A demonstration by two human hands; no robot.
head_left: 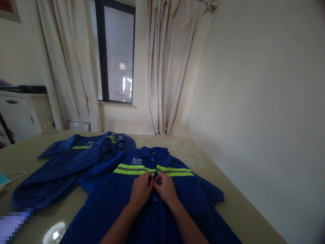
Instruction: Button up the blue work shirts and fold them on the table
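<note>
A blue work shirt (188,189) with yellow-green and grey stripes across its chest lies front side up, collar away from me. My left hand (142,188) and my right hand (165,187) meet at its front opening, just below the stripes. Both hands have their fingers pinched together on the placket edges; any button between them is hidden. One button (155,199) shows just below my hands, and a collar button (152,159) sits above. Behind on the left lies a second blue work shirt (63,169), loosely bunched, with similar stripes.
The shirts lie on a table with a pale greenish cover (251,206). At the left are a face mask (4,179), a blurred-out flat item (12,223) and a shiny round object (53,234). A wall (266,101) borders the right side; curtains (167,67) hang behind.
</note>
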